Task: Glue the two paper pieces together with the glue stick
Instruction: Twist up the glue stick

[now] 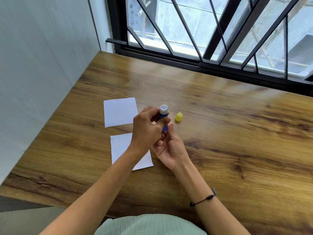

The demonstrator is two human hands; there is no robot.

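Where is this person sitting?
Probably a room at home: a wooden table pushed against a barred window and a plain wall, set up for paper craft.

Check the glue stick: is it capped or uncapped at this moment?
Uncapped. The glue stick, held in both hands, shows its bare white open end, and its yellow cap stands apart on the table.

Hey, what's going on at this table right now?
A person is getting a glue stick ready. The left hand holds its upper body while the right hand is at its base. Its yellow cap is off and stands on the wooden table. Two white paper pieces, the farther one and the nearer one, lie apart, not yet joined.
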